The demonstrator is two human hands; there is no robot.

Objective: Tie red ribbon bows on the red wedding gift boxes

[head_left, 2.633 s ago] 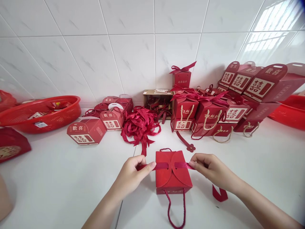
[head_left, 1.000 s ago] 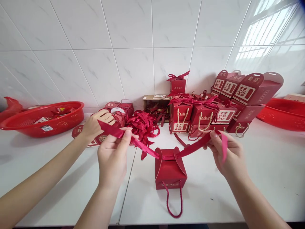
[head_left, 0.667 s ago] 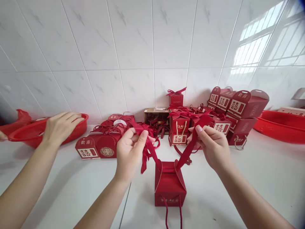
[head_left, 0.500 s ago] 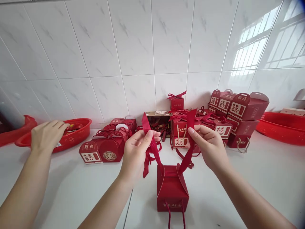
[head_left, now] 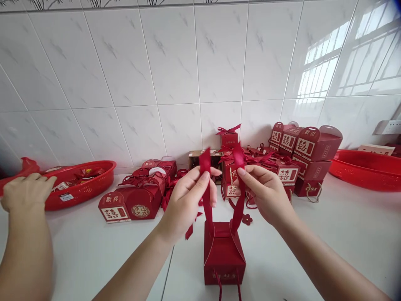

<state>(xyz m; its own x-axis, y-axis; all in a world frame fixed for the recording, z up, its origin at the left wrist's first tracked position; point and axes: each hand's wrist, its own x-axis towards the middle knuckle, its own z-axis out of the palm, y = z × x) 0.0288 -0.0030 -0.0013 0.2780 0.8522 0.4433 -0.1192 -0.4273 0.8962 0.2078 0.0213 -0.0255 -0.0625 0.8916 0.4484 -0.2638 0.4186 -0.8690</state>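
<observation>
A small dark-red gift box [head_left: 224,255] stands upright in front of me, with a twisted cord handle [head_left: 219,284] hanging from its near side. A red ribbon [head_left: 207,200] runs through the top of the box, and both its ends stand up from it. My left hand [head_left: 191,192] pinches the left end between thumb and fingers. In my right hand [head_left: 261,188] the right end is pinched the same way. Both hands are above the box, a short way apart. Behind them lie loose ribbons and a small flower-shaped tag [head_left: 247,219].
At left, another person's hand [head_left: 28,192] is at a red basket [head_left: 84,194] holding wrapped items. Filled red boxes [head_left: 131,202] stand left of centre. Stacked boxes [head_left: 316,156] and ribboned boxes [head_left: 230,167] line the tiled wall. Another red basket [head_left: 366,171] sits at right.
My hands have drawn closer together, and the ribbon ends stand nearer each other. The other person's hand has moved left across the basket. My view has tilted up slightly.
</observation>
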